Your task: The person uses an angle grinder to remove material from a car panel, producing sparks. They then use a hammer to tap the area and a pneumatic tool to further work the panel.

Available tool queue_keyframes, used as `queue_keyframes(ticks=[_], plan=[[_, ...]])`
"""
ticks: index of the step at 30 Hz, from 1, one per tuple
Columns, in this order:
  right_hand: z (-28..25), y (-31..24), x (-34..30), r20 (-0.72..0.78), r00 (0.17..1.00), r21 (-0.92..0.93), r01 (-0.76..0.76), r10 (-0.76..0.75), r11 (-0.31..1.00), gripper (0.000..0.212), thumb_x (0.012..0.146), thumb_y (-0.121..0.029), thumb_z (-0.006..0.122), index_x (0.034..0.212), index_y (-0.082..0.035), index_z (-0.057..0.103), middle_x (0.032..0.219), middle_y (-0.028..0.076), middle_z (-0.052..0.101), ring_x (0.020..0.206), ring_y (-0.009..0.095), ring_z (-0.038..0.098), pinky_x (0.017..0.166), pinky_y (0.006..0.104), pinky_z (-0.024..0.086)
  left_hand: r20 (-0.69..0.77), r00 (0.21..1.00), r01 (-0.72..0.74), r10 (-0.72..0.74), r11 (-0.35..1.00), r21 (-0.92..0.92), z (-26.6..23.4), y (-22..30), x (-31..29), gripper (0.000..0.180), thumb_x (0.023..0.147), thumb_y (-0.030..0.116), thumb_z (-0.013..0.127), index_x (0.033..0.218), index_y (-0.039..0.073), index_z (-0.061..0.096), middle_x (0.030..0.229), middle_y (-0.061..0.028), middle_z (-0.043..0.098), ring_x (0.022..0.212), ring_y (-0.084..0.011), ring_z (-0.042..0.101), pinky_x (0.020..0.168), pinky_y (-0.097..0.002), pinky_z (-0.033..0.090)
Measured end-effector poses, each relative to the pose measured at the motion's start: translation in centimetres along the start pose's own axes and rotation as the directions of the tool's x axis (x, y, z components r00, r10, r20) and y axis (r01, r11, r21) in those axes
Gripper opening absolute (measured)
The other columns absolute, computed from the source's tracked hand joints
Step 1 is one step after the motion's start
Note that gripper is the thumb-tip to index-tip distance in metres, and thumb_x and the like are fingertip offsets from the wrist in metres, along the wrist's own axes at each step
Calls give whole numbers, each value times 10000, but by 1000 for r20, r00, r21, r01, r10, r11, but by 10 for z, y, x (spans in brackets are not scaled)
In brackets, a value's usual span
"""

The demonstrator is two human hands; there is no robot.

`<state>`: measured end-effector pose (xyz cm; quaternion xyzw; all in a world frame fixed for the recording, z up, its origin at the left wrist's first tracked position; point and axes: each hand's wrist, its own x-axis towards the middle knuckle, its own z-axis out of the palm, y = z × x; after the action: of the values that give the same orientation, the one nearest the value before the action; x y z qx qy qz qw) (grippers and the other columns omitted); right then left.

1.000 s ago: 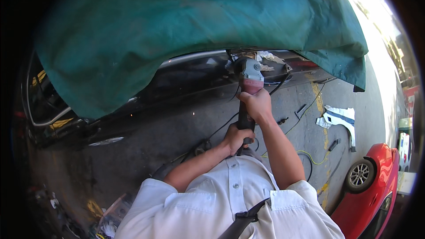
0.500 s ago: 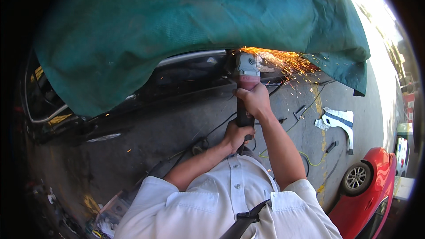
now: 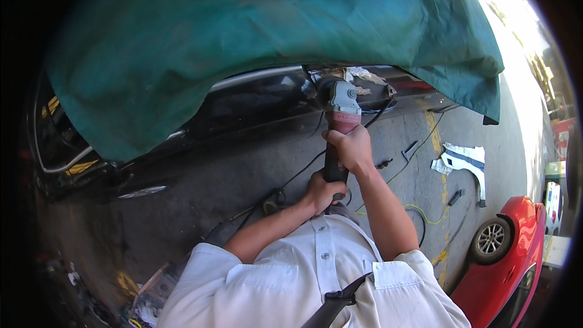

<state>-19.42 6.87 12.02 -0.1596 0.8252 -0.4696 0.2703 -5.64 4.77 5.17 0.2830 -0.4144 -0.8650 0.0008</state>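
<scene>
Both of my hands hold an angle grinder (image 3: 345, 100) with a grey metal head and a reddish and black body. My left hand (image 3: 323, 192) wraps round the rear end of its handle, close to my waist. Further forward, my right hand (image 3: 350, 149) grips the body just behind the head. The grinder's head is at the side of a black car (image 3: 255, 100), below a torn, pale and crumpled patch (image 3: 363, 76) in the bodywork. No sparks show, and the disc is hard to make out. A green cover (image 3: 273, 18) drapes over the car above.
A white cut body panel (image 3: 466, 163) lies on the floor to the right, with a hammer-like tool (image 3: 410, 150) nearby. Cables (image 3: 297, 173) and a yellow-green hose (image 3: 432, 221) cross the floor. A red car (image 3: 516, 255) stands at lower right, and clutter (image 3: 152, 291) at lower left.
The stream of orange sparks has stopped. The grinder's head has drawn back slightly toward me and off the torn bodywork, which now shows plainly. Both hands keep their grip.
</scene>
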Motion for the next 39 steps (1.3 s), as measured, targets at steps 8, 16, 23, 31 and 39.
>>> queue_keyframes(ticks=[8, 16, 23, 31, 39], plan=[[1, -4, 14, 169, 985, 19, 11, -14, 1000, 307, 761, -241, 815, 919, -11, 687, 799, 73, 698, 696, 181, 643, 686, 348, 519, -69, 995, -67, 67, 998, 1, 2, -3, 3, 221, 773, 96, 696, 931, -43, 629, 756, -125, 654, 596, -175, 606, 521, -307, 473], [-7, -1, 37, 54, 998, -99, -23, 28, 995, 463, 747, -248, 759, 1067, 75, 675, 959, 238, 754, 935, 344, 753, 842, 398, 566, -14, 997, -80, 79, 995, -59, 7, -4, 35, 220, 758, 75, 676, 954, -17, 639, 778, -121, 659, 622, -182, 614, 523, -298, 468], [-1, 15, 39, -28, 999, -66, -29, 27, 997, 478, 748, -228, 761, 1095, 85, 660, 980, 244, 754, 960, 357, 750, 872, 395, 565, 51, 996, -64, 70, 992, -110, 2, -13, 42, 199, 761, 76, 708, 929, -6, 639, 754, -86, 654, 614, -158, 615, 510, -282, 452], [-10, 19, 40, 21, 999, -60, 45, -44, 997, 279, 764, -169, 798, 974, -20, 689, 830, 70, 719, 701, 162, 651, 684, 354, 534, -47, 995, -89, 88, 996, -18, 9, -17, 47, 198, 740, 84, 713, 910, 9, 644, 718, -56, 643, 564, -131, 590, 489, -277, 435], [-8, 17, 40, 178, 980, 40, 85, -91, 996, 333, 735, -218, 829, 956, -11, 691, 831, 68, 704, 746, 188, 651, 743, 363, 533, -160, 977, -136, 139, 990, 34, 14, -13, 37, 173, 742, 81, 712, 869, 30, 607, 704, -24, 613, 564, -122, 581, 503, -283, 435]])
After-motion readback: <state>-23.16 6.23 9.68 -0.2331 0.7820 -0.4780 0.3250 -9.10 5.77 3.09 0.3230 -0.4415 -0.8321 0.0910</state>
